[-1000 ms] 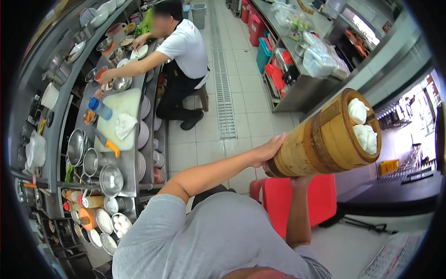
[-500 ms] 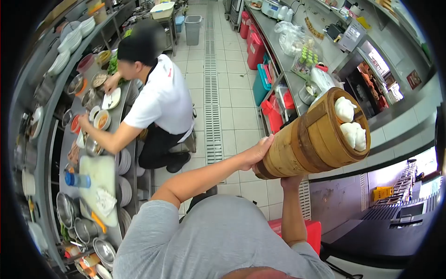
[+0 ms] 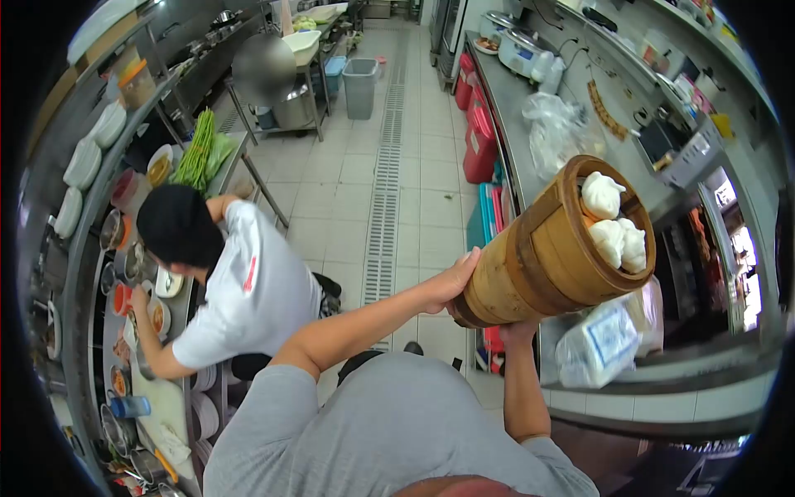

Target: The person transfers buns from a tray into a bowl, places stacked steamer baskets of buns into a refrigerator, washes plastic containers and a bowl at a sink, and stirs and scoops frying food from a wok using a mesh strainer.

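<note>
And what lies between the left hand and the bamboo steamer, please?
Nothing that shows: in the head view, the bare left hand touches the bamboo steamer directly near its base.

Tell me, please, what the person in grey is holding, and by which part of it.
A tilted bamboo steamer stack, held near its bottom end: left hand at the base edge, right hand, partly hidden, against the lower side.

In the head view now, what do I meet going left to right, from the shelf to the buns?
White dishes on the shelf → co-worker's black cap → grey bin → left hand at the bamboo steamer's left end → white buns in its open end.
</note>
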A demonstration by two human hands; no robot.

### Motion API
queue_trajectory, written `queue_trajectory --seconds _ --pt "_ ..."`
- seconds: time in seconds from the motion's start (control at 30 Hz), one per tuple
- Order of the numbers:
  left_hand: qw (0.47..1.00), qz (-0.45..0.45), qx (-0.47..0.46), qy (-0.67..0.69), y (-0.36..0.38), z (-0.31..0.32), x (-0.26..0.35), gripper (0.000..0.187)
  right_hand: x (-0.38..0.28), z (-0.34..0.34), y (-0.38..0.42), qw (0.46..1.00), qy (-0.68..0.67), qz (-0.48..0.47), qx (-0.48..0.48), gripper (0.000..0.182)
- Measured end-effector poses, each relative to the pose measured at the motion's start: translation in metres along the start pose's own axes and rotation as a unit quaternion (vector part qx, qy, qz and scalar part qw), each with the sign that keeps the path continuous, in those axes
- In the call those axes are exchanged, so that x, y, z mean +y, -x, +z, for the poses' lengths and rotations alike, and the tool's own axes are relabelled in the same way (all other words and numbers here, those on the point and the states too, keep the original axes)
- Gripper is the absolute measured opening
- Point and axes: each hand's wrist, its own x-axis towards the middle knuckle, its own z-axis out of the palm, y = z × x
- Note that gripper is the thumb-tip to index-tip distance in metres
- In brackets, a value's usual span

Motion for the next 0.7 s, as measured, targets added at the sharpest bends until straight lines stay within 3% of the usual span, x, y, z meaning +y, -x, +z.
queue_trajectory --seconds 0.17,0.27,0.37,0.47,0.57,0.7 --pt "0.999 0.002 0.018 0.033 -0.128 -0.089 0.087 0.098 -0.001 0.045 -0.191 0.999 0.000 -0.016 -0.035 0.054" --pt "0.999 0.024 0.020 0.045 -0.212 -0.159 0.127 0.096 0.012 0.062 -0.308 0.995 -0.024 0.024 -0.092 0.054" --pt "0.999 0.017 -0.028 0.025 -0.293 -0.242 0.173 0.096 0.035 0.093 -0.421 0.999 0.006 0.008 -0.036 0.056" --pt "0.999 0.035 0.007 0.019 -0.358 -0.308 0.237 0.097 0.049 0.137 -0.524 0.999 0.034 0.005 -0.009 0.057" --pt "0.999 0.004 0.046 0.010 -0.432 -0.370 0.291 0.098 0.052 0.191 -0.614 1.000 0.023 -0.008 -0.007 0.056" --pt "1.000 -0.001 0.011 0.027 -0.526 -0.457 0.372 0.099 0.069 0.217 -0.763 1.000 0.009 -0.015 -0.015 0.055"
